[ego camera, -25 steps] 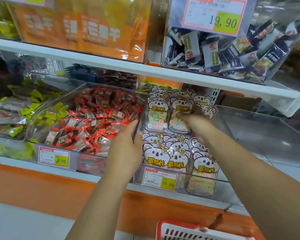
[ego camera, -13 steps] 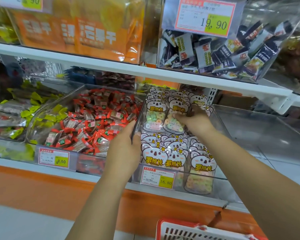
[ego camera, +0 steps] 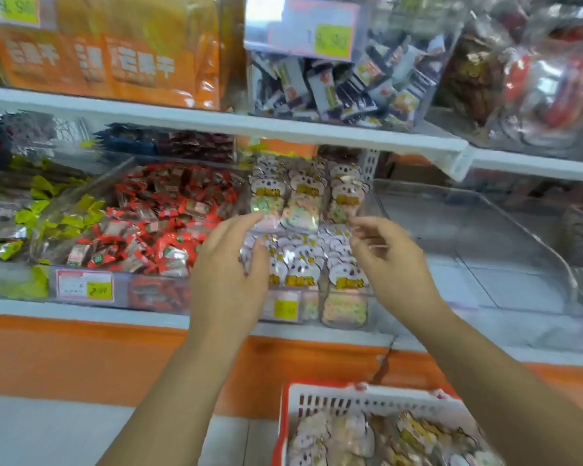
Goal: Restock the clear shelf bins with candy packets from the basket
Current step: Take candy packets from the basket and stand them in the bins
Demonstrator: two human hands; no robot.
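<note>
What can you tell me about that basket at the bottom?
The basket sits low in the view, below the orange shelf front, and is cut off by the bottom edge. It looks like red and white plastic, with upright slots in its wall. Clear candy packets printed with cartoon animal faces lie loosely piled inside. Neither the left hand nor the right hand touches it.

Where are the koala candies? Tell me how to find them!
Look at the lower white shelf with the orange front. On it, find the clear bin just right of the red-wrapped candies. Unlike its neighbours, its packets have white koala faces with yellow labels.
</note>
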